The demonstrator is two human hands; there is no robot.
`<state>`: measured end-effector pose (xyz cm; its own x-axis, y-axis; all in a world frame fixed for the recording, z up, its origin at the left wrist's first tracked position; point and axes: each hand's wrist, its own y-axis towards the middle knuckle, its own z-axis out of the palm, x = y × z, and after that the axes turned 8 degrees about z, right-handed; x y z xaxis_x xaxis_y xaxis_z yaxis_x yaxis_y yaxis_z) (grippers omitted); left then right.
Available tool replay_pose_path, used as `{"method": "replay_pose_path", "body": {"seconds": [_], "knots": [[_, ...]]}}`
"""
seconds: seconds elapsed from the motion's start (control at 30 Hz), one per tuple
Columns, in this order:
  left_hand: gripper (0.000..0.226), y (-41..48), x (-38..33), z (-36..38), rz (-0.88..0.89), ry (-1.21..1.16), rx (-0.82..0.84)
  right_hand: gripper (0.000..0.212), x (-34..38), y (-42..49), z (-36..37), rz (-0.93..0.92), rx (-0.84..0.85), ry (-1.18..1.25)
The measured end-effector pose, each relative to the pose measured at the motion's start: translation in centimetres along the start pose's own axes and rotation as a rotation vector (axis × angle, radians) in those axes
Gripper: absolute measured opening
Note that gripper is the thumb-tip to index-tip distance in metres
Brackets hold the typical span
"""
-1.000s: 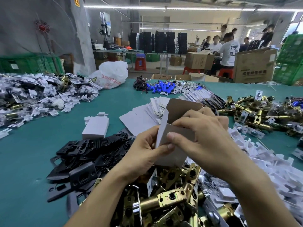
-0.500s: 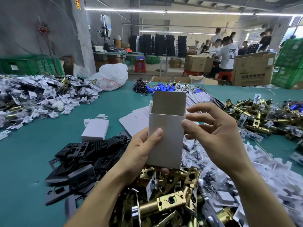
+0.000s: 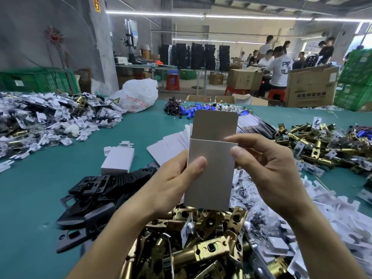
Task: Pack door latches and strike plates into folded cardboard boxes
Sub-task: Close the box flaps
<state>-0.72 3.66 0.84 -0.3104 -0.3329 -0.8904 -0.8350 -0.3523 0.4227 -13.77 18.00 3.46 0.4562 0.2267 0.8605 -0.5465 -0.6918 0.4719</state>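
A small white cardboard box [image 3: 211, 170] stands upright in front of me, its top flap raised. My left hand [image 3: 175, 184] grips its left side, thumb across the front. My right hand [image 3: 267, 170] pinches the upper right edge between thumb and fingers. Below the box lies a heap of brass door latches [image 3: 193, 244]. A pile of black strike plates [image 3: 96, 194] sits to the left on the green table [image 3: 30, 198].
A closed white box [image 3: 117, 161] and flat box blanks [image 3: 171, 146] lie behind the strike plates. More brass latches [image 3: 322, 143] lie far right, white plastic pieces [image 3: 338, 214] near right, bagged parts [image 3: 44, 119] far left. People work at the back.
The box went from tilted, with my right hand folded over its top, to upright with the flap raised. My right hand shifted to the upper right edge.
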Motion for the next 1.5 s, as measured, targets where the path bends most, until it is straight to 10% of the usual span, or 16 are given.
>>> {"method": "replay_pose_path", "body": {"seconds": [0.23, 1.5], "knots": [[0.057, 0.0, -2.2, -0.3, 0.354, -0.044, -0.212, 0.016, 1.7, 0.0, -0.6, -0.082, 0.007, 0.076], [0.038, -0.1, -1.3, -1.1, 0.142, -0.124, -0.217, 0.023, 1.3, -0.3, -2.5, 0.199, 0.212, -0.071]]}}
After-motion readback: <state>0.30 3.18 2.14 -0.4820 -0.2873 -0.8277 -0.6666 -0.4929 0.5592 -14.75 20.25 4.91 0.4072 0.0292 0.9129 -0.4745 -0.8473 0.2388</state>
